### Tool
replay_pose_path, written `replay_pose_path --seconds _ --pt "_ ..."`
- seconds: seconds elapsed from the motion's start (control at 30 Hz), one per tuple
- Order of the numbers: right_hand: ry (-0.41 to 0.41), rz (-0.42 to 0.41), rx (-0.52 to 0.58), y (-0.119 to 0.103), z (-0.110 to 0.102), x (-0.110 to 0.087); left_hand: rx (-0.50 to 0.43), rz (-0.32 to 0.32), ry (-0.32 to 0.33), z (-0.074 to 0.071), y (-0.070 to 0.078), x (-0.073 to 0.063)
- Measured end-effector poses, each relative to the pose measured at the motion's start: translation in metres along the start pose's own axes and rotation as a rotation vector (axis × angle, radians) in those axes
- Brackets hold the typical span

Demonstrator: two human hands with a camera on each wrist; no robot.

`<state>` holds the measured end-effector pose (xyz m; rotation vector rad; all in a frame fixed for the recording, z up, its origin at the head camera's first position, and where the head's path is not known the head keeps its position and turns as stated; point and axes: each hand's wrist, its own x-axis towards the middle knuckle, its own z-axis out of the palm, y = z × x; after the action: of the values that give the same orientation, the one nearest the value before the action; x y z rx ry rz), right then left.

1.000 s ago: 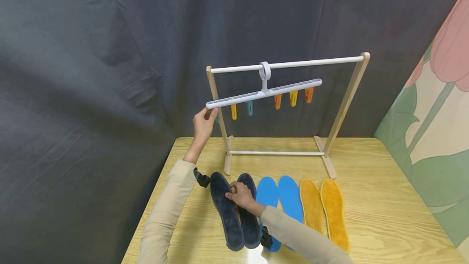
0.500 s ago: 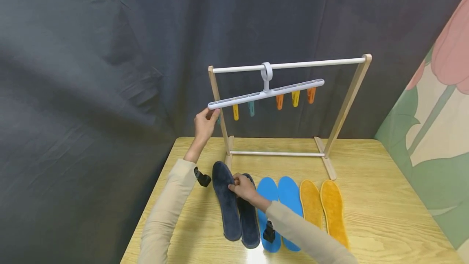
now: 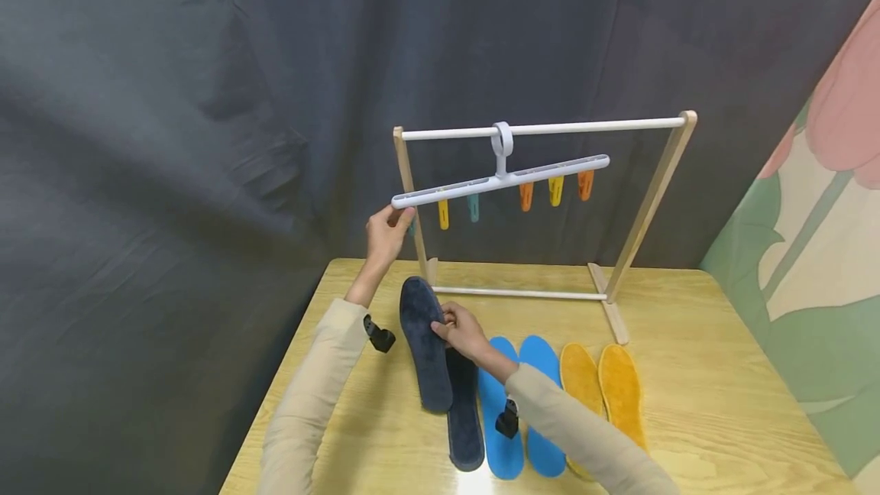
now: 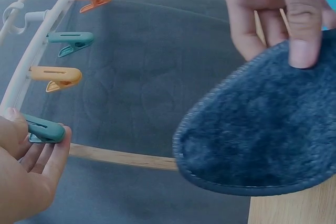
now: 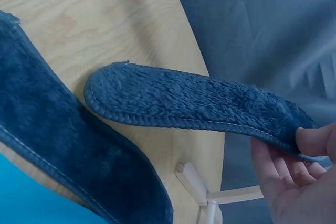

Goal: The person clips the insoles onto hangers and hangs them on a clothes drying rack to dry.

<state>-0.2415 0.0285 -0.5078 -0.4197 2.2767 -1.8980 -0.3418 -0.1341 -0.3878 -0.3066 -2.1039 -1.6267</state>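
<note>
My left hand [image 3: 386, 237] pinches the teal clothes peg [image 4: 46, 130] at the left end of the white hanger [image 3: 481, 183]. That hanger tilts low on the left and hangs by its ring from the rack's rail. My right hand [image 3: 464, 329] grips one edge of a dark blue fuzzy insole [image 3: 425, 350], thumb on the plush face, fingers behind. This insole is raised and slanted, its toe end below and near my left hand. The matching dark insole [image 3: 465, 418] lies on the table, partly hidden by the raised one.
Two blue insoles [image 3: 505, 434] and two yellow insoles [image 3: 622, 388] lie side by side on the wooden table [image 3: 715, 380]. Behind them stands the drying rack [image 3: 649, 208]. Further pegs in yellow [image 3: 443, 215], teal [image 3: 473, 208] and orange [image 3: 525, 196] hang along the hanger.
My right hand has lifted the left dark insole off the table, up and away towards the hanger, uncovering more of its mate. My left hand keeps its place at the hanger's left end.
</note>
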Motion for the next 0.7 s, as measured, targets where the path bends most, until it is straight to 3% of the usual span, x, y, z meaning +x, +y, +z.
replay_pose_path --seconds 0.07,0.13,0.23,0.3,0.33,0.37,0.47,0.5,0.57,0.6,0.7 --pt "0.005 -0.003 0.012 0.002 -0.002 0.004 -0.001 -0.006 0.005 -0.001 0.0 -0.001" --pt "0.007 -0.063 0.015 0.024 -0.004 0.016 0.003 -0.012 0.0 -0.001 0.0 -0.001" --pt "-0.001 -0.173 0.014 0.087 -0.007 0.049 -0.008 -0.02 -0.011 -0.001 -0.001 0.0" --pt "-0.012 -0.263 0.016 0.149 -0.009 0.081 -0.014 -0.031 -0.02 -0.002 -0.001 0.001" --pt "-0.01 -0.264 0.026 0.18 -0.009 0.1 -0.015 -0.035 -0.023 -0.002 -0.001 0.001" --pt "-0.009 -0.288 0.018 0.168 -0.01 0.096 -0.017 -0.037 -0.024 -0.002 -0.001 0.001" --pt "-0.021 -0.334 0.028 0.173 -0.013 0.104 -0.013 -0.038 -0.032 -0.002 -0.001 0.0" --pt "-0.02 -0.313 0.018 0.165 -0.013 0.102 -0.01 -0.037 -0.034 -0.002 -0.001 0.0" --pt "-0.034 -0.364 0.011 0.135 -0.016 0.089 -0.008 -0.033 -0.033 -0.002 -0.001 0.0" --pt "-0.045 -0.384 0.029 0.154 -0.017 0.101 -0.007 -0.034 -0.033 -0.001 -0.001 0.0" --pt "-0.027 -0.336 0.031 0.11 -0.019 0.086 -0.001 -0.034 -0.037 -0.001 -0.001 0.0"
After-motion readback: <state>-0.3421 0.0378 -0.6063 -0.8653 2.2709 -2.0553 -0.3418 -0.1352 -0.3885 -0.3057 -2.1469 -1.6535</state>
